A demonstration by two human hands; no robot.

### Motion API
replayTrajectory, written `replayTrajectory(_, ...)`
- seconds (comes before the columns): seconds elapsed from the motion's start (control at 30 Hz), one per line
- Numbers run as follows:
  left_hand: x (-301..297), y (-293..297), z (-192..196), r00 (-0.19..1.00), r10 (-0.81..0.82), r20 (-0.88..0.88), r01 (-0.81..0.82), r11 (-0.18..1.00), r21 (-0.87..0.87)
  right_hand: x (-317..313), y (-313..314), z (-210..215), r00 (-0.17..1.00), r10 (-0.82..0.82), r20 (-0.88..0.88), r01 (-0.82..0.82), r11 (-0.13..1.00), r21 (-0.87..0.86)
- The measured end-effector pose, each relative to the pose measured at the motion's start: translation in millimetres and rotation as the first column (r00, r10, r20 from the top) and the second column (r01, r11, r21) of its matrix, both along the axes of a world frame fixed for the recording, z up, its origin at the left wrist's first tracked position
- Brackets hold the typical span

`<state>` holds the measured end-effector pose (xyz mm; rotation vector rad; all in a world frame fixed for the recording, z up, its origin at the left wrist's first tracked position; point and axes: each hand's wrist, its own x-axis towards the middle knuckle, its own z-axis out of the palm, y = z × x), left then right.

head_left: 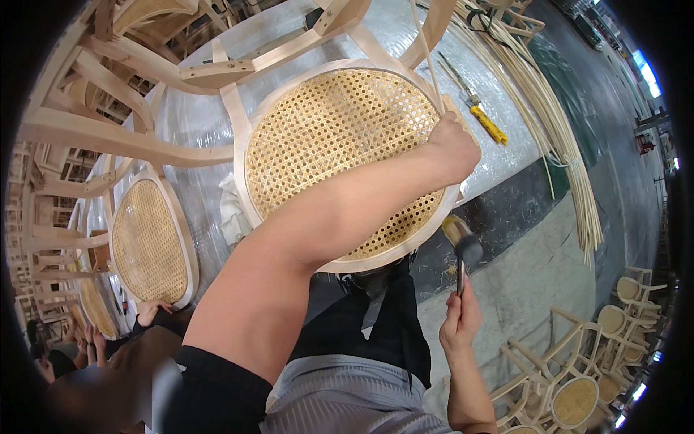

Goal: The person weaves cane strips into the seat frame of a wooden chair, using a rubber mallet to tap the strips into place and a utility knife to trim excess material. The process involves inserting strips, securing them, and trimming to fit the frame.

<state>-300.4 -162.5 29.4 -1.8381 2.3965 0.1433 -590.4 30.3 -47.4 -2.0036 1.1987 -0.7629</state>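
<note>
An oval wooden chair back [242,141] with a woven cane panel [340,123] lies in front of me, its frame joined to the chair's wooden legs and rails. My left hand [455,148] is closed at the right rim of the oval, pinching a long thin rattan strip [431,69] that runs up out of view. The left forearm crosses over the cane panel and hides part of it. Lower right, my right hand [461,322] grips a mallet [468,249] by its dark handle. Its head is black with a yellowish end, held just off the rim.
A yellow-handled tool [488,124] with a metal shaft lies on the plastic-covered table [517,163]. Beyond it, a bundle of long rattan strips [571,163] hangs over the table edge. Another caned chair [152,242] and co-workers' hands [152,311] are at left. Chairs [575,401] stand lower right.
</note>
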Motion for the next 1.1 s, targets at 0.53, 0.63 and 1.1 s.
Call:
replayTrajectory(0.53, -12.9, -7.6, 10.1, 1.0, -0.014, 0.02, 0.013, 0.999, 0.048, 1.2, -7.9, -16.0, 0.946, 0.113, -0.305, -0.097, 0.993, 0.065)
replayTrajectory(0.63, -10.3, -6.3, 3.8, 1.0, -0.003, 0.022, 0.002, 0.999, 0.034, 1.5, -9.8, -8.7, 0.98, 0.055, -0.19, -0.062, 0.998, -0.029)
replayTrajectory(1.1, -0.4, -3.3, 1.9, 0.999, -0.019, -0.046, 0.02, 1.0, 0.023, -3.7, -10.6, -11.3, 1.0, 0.026, -0.004, -0.026, 0.995, -0.093)
